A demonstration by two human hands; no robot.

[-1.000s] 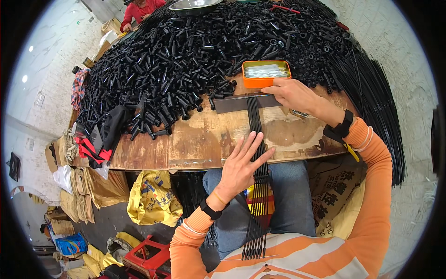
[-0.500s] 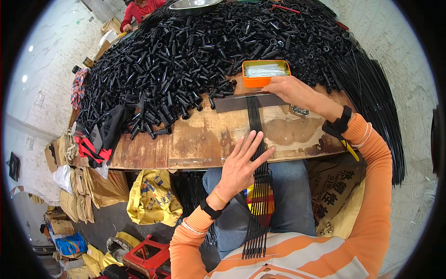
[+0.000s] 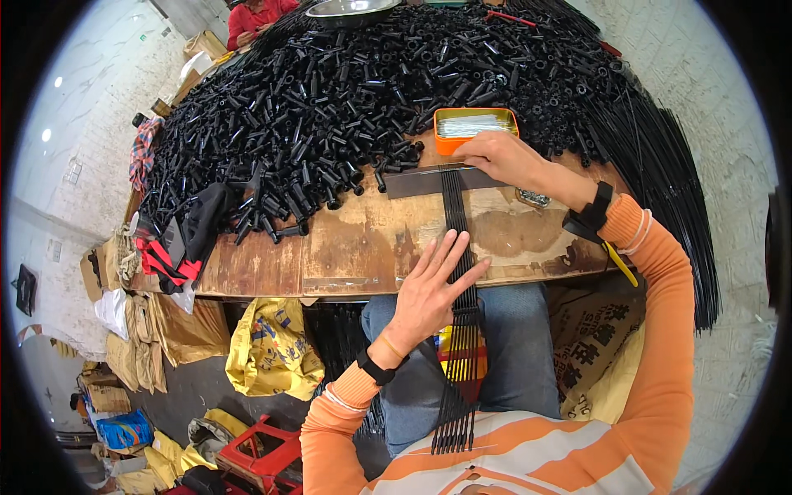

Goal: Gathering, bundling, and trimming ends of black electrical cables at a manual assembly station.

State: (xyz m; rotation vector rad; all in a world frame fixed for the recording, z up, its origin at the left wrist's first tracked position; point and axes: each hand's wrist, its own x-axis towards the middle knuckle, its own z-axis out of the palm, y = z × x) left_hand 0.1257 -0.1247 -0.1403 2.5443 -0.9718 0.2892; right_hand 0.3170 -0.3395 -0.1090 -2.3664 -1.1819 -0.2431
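Observation:
A flat row of thin black rods [image 3: 454, 210] runs from a dark metal bar [image 3: 408, 183] on the wooden table down over my lap, its near ends fanned out. My left hand [image 3: 431, 285] lies across the rods at the table's front edge, fingers spread. At their far ends my right hand [image 3: 499, 157] is closed in a pinch over the bar; what its fingertips hold is too small to make out. Just beyond that hand stands an orange tin [image 3: 462, 146] with thin silvery wires [image 3: 472, 125] in it.
A big heap of black tubular parts [image 3: 330, 115] covers the table's far side. Long black rods [image 3: 672, 198] hang over the right edge. A small container of metal bits [image 3: 532, 198] and yellow-handled tool [image 3: 620, 262] lie at right. Another person [image 3: 252, 21] sits at far left.
My right hand has shifted slightly left along the bar, toward the far ends of the rods. My left hand stays flat on them. The view has moved slightly.

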